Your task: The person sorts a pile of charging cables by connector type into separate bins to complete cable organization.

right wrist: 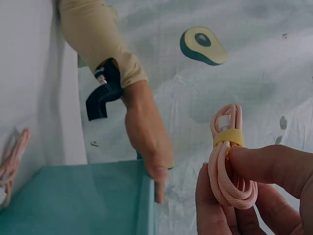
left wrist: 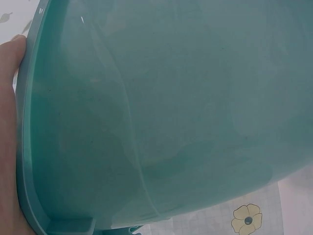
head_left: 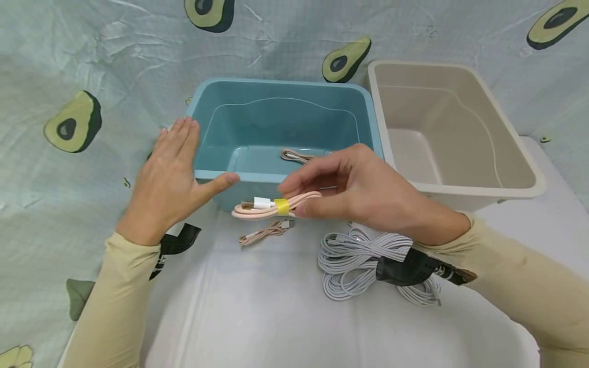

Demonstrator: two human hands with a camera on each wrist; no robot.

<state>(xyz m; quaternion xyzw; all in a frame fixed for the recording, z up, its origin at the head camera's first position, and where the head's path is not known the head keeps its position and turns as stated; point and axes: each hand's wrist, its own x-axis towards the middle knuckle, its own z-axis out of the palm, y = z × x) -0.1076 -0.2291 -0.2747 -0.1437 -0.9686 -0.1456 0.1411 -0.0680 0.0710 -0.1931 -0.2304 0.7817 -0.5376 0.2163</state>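
Observation:
My right hand (head_left: 363,191) pinches a coiled pink charging cable (head_left: 257,210) bound with a yellow band, above the front rim of the blue bin (head_left: 262,177). In the right wrist view the coil (right wrist: 230,176) sits between thumb and fingers, a white connector showing at its top. My left hand (head_left: 165,174) rests with straight fingers against the bin's left rim. Another pink cable bundle (head_left: 296,155) lies inside the blue bin, partly hidden by my right hand. A further pink cable (head_left: 266,232) lies on the table in front of the bin.
A beige bin (head_left: 460,191) stands to the right of the blue one. Several coiled white cables (head_left: 345,266) lie on the table below my right wrist. Behind the bins hangs an avocado-print sheet (head_left: 285,51). White cloth (head_left: 257,317) covers the table.

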